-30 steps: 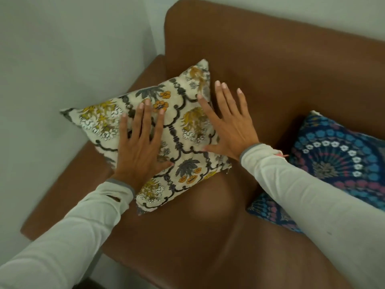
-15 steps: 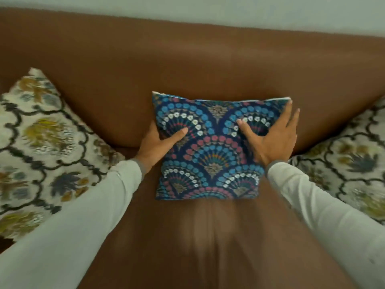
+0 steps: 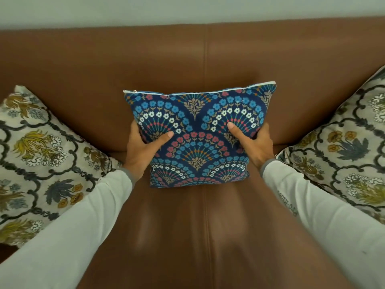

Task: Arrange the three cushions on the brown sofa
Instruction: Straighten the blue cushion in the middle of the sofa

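A: Since half a second ago the right hand [image 3: 257, 143] has gone from lying flat on the face of the square navy cushion with the blue, pink and white fan-flower print [image 3: 198, 138] to gripping its edge, and the view has pulled back a little so both side cushions show more fully.

B: And the left hand [image 3: 141, 150]?

A: Much as it was. Each hand is clamped on a side edge of the navy cushion: thumbs pressed into the front, the other fingers [image 3: 133, 130] wrapped behind and mostly hidden.

B: Where does the cushion sit?

A: Upright between the two hands, its lower edge on the seat of the brown leather sofa [image 3: 208, 59], its zip edge on top and running level from left to right. It seems to lean towards the backrest; I cannot tell whether it touches.

B: The others?

A: A cream floral cushion with grey scrollwork [image 3: 41, 159] lies out past the left fingers, well apart; its twin [image 3: 343, 149] is out past the right fingers, closer to that wrist.

B: So what does the next move turn on?

A: The backrest lies straight beyond the fingertips. I judge the cushion needs only a push away from the person, both hands equally near, with the top edge kept level.
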